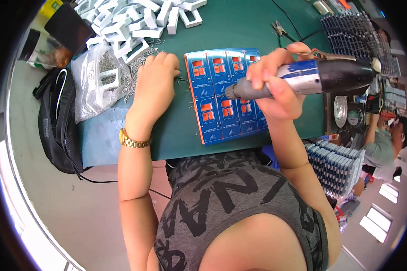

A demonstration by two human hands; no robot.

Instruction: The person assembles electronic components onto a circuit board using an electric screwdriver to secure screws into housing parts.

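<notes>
My right hand is wrapped round an electric screwdriver with a grey nose and a blue, silver and black body. Its nose points left, over the middle of a blue circuit board panel with rows of orange-red cutouts. Whether the bit touches the panel I cannot tell. Left of the panel, my left hand rests with curled fingers at the edge of a scatter of small screws. Its fingertips are mostly turned away, so anything in them is hidden. A gold watch circles that wrist.
White plastic frames are heaped at the far left, beside a clear plastic bag. A black pouch hangs at the left table edge. Pliers lie at the back. Stacked boards and another person are on the right.
</notes>
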